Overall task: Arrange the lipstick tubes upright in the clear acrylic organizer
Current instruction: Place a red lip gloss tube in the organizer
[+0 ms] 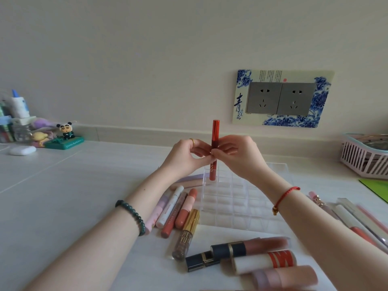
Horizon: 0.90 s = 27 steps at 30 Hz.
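Note:
A slim red lipstick tube (215,133) stands upright with its lower end in a back-left cell of the clear acrylic organizer (237,202). My left hand (186,156) and my right hand (237,154) pinch its middle from either side. Several more lipstick tubes (178,208) lie flat left of the organizer, and others lie in front of it, among them a black-and-gold tube (228,249) and a white-and-red tube (264,262). Further tubes (357,221) lie at the right.
A pink slatted basket (365,158) stands at the far right, with a green mat (375,185) in front of it. Small figurines (65,133), a bottle and a white earbud case (22,150) sit at the back left. A double wall socket (279,97) is behind.

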Motion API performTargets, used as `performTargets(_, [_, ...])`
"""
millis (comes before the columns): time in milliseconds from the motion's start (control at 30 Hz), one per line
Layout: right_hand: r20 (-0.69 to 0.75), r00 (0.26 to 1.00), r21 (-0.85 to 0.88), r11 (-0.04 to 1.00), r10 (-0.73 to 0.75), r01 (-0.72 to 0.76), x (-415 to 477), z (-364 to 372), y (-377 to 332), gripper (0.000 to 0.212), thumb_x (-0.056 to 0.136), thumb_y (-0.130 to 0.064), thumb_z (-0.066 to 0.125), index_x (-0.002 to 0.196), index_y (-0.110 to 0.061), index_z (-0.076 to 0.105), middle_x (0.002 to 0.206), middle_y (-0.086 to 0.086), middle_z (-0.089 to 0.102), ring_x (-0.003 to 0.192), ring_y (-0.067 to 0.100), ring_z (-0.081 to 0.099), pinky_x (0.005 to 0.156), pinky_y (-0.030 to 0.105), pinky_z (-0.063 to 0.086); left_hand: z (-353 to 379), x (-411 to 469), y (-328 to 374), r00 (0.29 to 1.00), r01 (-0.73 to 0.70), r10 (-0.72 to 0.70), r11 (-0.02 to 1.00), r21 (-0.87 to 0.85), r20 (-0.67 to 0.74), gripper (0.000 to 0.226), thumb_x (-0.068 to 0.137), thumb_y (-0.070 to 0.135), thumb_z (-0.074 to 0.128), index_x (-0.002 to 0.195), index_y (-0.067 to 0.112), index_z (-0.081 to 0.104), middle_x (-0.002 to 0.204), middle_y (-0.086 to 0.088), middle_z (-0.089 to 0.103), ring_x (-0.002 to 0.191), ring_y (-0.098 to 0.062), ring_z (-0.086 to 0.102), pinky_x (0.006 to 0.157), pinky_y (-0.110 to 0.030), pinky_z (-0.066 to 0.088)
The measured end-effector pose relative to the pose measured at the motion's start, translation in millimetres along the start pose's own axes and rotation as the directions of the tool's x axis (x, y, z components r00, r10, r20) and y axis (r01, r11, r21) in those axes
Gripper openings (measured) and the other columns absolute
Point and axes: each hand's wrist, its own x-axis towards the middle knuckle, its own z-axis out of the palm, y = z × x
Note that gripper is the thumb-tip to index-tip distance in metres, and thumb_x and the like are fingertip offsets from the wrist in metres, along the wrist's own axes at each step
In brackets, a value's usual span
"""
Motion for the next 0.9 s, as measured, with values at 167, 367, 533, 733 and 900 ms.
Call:
performTargets(167, [0.014, 1.000, 0.007, 1.000, 0.001, -0.001, -1, 1, -1, 0.015, 0.075, -0.012, 0.067, 0.089, -0.013, 0.070, 0.083, 0.004, 0.071, 0.075, 0.014, 0.067, 0.078, 0.027, 0.054, -2, -1, -1, 1.000, 0.003, -0.003, 1.000, 0.000, 0.002, 0.012, 0.071, 0.026, 0.075, 0.078, 0.030, 0.066, 0.081, 0.007, 0.071, 0.084, -0.011, 0.066, 0.083, -0.024, 0.051])
performTargets(367, [0.030, 0.999, 0.017, 1.000, 0.023, -0.023, -2, 0, -1, 0.014, 0.074, -0.013, 0.067, 0.088, -0.016, 0.068, 0.081, 0.005, 0.072, 0.073, 0.013, 0.067, 0.077, 0.028, 0.054, -2, -3, -1, 1.000, 0.011, -0.011, 1.000, -0.010, 0.015, 0.012, 0.070, 0.027, 0.074, 0.077, 0.033, 0.065, 0.080, 0.010, 0.071, 0.085, -0.011, 0.066, 0.084, -0.026, 0.049])
performTargets(533, [0.067, 0.997, 0.017, 1.000, 0.025, -0.026, -2, -1, 0, 0.017, 0.073, -0.013, 0.067, 0.090, -0.016, 0.068, 0.082, 0.004, 0.072, 0.073, 0.011, 0.067, 0.076, 0.026, 0.055, -1, -3, -2, 0.999, 0.013, -0.013, 1.000, -0.006, 0.032, 0.015, 0.070, 0.025, 0.074, 0.082, 0.030, 0.066, 0.084, 0.006, 0.071, 0.089, -0.014, 0.065, 0.084, -0.025, 0.048])
performTargets(733, [0.083, 0.997, 0.004, 1.000, 0.007, -0.008, -2, -5, -3, 0.020, 0.072, -0.016, 0.069, 0.091, -0.019, 0.067, 0.078, 0.000, 0.070, 0.073, 0.009, 0.066, 0.077, 0.025, 0.054, -8, -2, 1, 0.999, 0.016, -0.016, 1.000, 0.006, 0.043, 0.022, 0.069, 0.025, 0.076, 0.088, 0.029, 0.066, 0.086, 0.012, 0.070, 0.088, -0.007, 0.062, 0.073, -0.010, 0.043])
performTargets(900, [0.065, 0.998, -0.018, 1.000, -0.022, 0.023, -2, -14, -12, 0.027, 0.073, -0.019, 0.070, 0.100, -0.017, 0.064, 0.080, -0.001, 0.069, 0.074, 0.008, 0.065, 0.076, 0.022, 0.054, -24, -3, 14, 0.999, -0.001, 0.002, 1.000, -0.015, 0.038, 0.027, 0.069, 0.024, 0.076, 0.091, 0.032, 0.062, 0.087, 0.014, 0.068, 0.085, -0.005, 0.062, 0.075, -0.006, 0.045])
